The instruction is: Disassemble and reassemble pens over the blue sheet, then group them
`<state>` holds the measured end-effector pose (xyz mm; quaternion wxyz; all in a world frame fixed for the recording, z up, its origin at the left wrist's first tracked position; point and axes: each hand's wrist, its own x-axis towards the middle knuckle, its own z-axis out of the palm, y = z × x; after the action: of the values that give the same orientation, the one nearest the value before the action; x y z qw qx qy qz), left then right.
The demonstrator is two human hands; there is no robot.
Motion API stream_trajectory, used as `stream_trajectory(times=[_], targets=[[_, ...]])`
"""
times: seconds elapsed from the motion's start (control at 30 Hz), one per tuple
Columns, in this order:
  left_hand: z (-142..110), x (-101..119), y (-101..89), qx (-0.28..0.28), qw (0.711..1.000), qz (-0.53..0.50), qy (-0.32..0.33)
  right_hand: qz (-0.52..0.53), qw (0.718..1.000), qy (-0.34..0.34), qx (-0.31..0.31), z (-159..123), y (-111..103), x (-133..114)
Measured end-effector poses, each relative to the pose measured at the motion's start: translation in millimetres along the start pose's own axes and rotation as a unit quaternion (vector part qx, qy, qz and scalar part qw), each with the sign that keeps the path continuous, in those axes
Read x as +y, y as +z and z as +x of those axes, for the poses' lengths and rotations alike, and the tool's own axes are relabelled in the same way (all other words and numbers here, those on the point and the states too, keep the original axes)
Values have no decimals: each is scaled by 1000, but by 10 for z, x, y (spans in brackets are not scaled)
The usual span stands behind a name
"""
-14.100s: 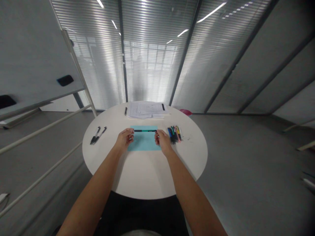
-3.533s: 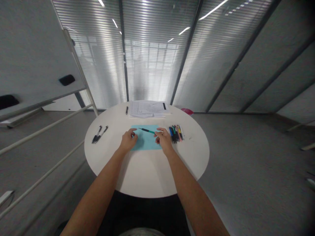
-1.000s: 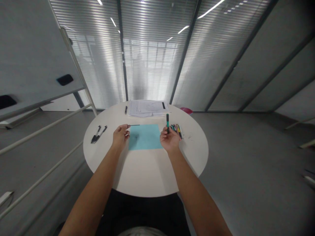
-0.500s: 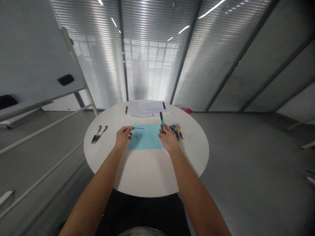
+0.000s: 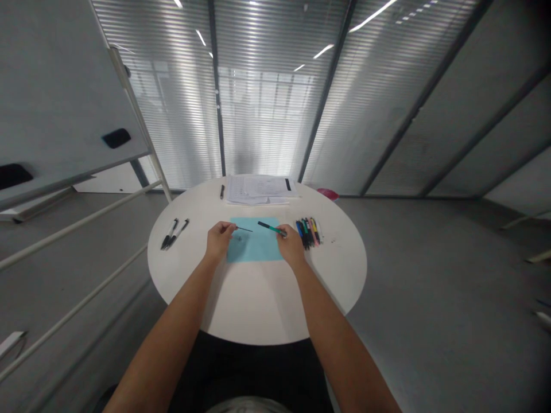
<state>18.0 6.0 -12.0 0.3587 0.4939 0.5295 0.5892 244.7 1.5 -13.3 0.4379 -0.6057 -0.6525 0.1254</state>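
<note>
A round white table (image 5: 258, 298) carries a light blue sheet (image 5: 253, 248). Over the sheet's left edge, my left hand (image 5: 218, 242) pinches a thin dark refill (image 5: 243, 229) that points right. At the sheet's right edge, my right hand (image 5: 290, 249) grips a green pen barrel (image 5: 270, 228), tilted with its dark tip up and to the left. The refill tip and the barrel tip are a short gap apart above the sheet.
A row of several coloured pens (image 5: 307, 232) lies right of my right hand. Two black pens (image 5: 174, 234) lie at the table's left. A stack of papers (image 5: 258, 190) and a dark pen (image 5: 222, 191) sit at the far edge. A whiteboard stand (image 5: 129, 103) rises at the left.
My right hand has swung the green barrel from upright down to point left over the sheet. Both hands have come closer together. The left hand keeps hold of the thin refill.
</note>
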Motion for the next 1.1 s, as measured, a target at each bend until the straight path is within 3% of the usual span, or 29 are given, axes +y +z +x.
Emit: stream_trajectory(times=[0.13,0.4,0.67,0.83,1.1], targets=[[32,-32,-17,18,998,42,45,-139,990,-2,-2,-32,-63,-47],[32,-49,-18,23,997,42,52,-197,979,-21,53,-13,-184,-104],[63,-100,-38,27,996,61,53,-271,955,-116,6,106,-221,-231],[58,-119,-23,30,999,6,37,-309,937,-161,-17,165,-205,-334],[63,-146,-12,26,998,34,41,-325,927,-186,-26,293,-256,-377]])
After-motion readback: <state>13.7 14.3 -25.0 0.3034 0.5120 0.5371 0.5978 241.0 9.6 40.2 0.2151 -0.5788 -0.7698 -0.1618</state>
